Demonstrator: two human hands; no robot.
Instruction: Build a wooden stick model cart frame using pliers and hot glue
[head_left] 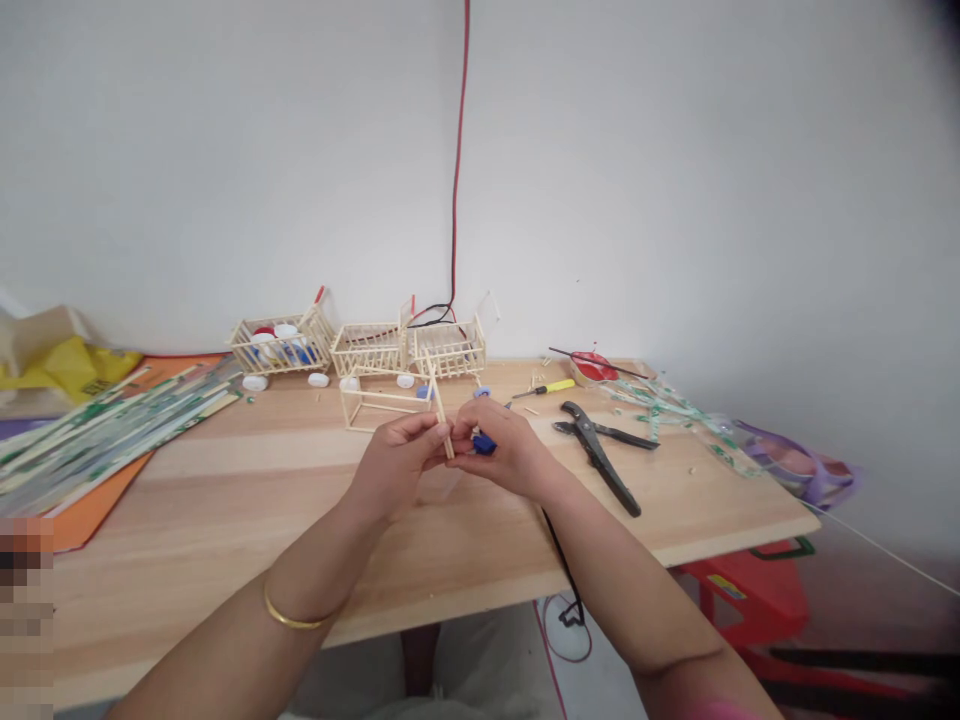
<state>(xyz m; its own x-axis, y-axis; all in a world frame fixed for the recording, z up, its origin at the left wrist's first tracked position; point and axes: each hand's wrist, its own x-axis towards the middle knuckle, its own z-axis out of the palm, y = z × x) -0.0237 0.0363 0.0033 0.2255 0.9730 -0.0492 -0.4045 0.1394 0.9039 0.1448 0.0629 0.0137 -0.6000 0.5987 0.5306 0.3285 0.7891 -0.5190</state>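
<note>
My left hand (405, 455) is closed, pinching a pair of thin wooden sticks (438, 400) that stand nearly upright between my hands. Close beside it, my right hand (502, 440) is closed around a blue object (484, 443), mostly covered by the fingers. The two hands almost meet at the sticks' lower end. Just behind them on the table stands an open box-shaped frame of wooden sticks (375, 403). A black cord (559, 550) runs down from below my right forearm over the table edge.
Small stick-built carts, one with bottle caps (285, 345), line the wall. Pliers (600, 455), a yellow-handled screwdriver (551, 388) and a red bowl (595, 367) lie right. Wrapped sticks (112, 430) cover an orange sheet left. Wrapper scraps (667, 405) lie near a purple-edged bag (806, 465).
</note>
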